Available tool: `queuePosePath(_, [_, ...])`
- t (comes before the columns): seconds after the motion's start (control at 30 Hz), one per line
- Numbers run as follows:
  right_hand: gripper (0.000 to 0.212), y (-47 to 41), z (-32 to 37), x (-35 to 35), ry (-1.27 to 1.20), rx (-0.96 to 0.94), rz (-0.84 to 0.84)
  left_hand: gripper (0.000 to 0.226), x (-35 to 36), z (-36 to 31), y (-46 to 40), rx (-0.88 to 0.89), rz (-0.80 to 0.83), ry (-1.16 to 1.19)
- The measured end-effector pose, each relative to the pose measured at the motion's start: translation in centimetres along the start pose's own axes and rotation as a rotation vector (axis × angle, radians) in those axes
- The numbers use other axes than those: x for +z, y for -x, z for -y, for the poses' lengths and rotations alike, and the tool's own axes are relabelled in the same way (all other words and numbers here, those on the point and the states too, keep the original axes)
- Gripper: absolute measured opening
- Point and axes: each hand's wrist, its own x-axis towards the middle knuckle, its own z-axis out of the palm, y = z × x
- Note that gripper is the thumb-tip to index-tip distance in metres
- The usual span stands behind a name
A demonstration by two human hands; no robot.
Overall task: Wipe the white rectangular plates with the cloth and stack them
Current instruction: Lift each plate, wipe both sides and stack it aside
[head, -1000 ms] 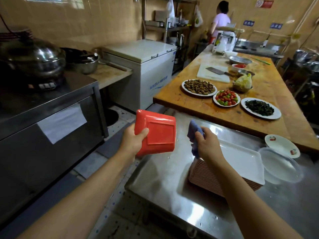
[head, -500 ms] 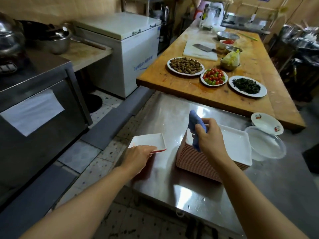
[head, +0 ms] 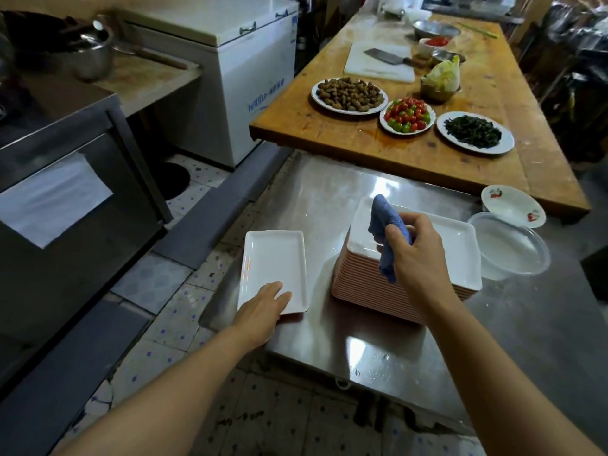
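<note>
One white rectangular plate (head: 274,264) lies face up near the left edge of the steel table (head: 378,343). My left hand (head: 263,307) rests on its near end, fingers laid straight over the rim. To its right stands a tall stack of white rectangular plates (head: 460,255) with red undersides. My right hand (head: 418,255) hovers over the stack's left half and grips a bunched blue cloth (head: 385,225).
A clear plastic bowl (head: 513,248) and a small white dish (head: 511,205) sit right of the stack. Behind is a wooden table (head: 362,139) with plates of food, a cleaver and bowls. A steel oven cabinet (head: 65,199) and a white freezer (head: 237,60) stand to the left across a tiled aisle.
My left hand has turned the plate from red side up to white side up and lowered it flat onto the steel table. The right hand stays over the stack with the cloth.
</note>
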Motion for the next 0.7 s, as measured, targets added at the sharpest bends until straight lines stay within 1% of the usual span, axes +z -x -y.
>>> queuePosePath(0.07, [0.012,0.0,-0.3,-0.3,0.0,0.008,-0.008,0.058,0.5,0.2,0.1,-0.013,0.054,-0.047])
queuePosePath(0.2, [0.01,0.0,-0.7,-1.1,-0.002,0.009,-0.033,0.056,-0.9,-0.7,-0.1,-0.036,0.086,-0.04])
queuePosePath(0.23, [0.009,-0.1,-0.8,-1.3,-0.001,0.01,-0.038,0.057,-1.8,-1.4,-0.3,-0.046,0.059,0.005])
queuePosePath(0.3, [0.008,-0.3,-1.0,-1.6,-0.004,0.016,-0.048,0.06,-4.1,-3.2,-0.8,-0.08,-0.047,0.172])
queuePosePath(0.4, [0.009,-0.8,-1.4,-2.1,0.056,-0.021,-0.101,0.054,-8.2,-6.6,-2.1,-0.081,-0.223,0.444])
queuePosePath(0.47, [0.009,-1.3,-1.7,-2.7,0.143,-0.06,-0.168,0.051,-10.4,-8.6,-3.3,-0.08,-0.261,0.57])
queuePosePath(0.5, [0.01,-1.4,-1.9,-3.0,0.196,-0.074,-0.2,0.052,-11.2,-9.5,-3.9,-0.09,-0.258,0.595])
queuePosePath(0.6, [0.017,-1.7,-2.8,-4.0,0.336,-0.082,-0.266,0.055,-12.4,-11.2,-5.5,-0.141,-0.209,0.561])
queuePosePath(0.7, [0.022,-1.6,-3.9,-4.9,0.432,-0.061,-0.256,0.051,-12.7,-12.1,-6.6,-0.176,-0.174,0.506])
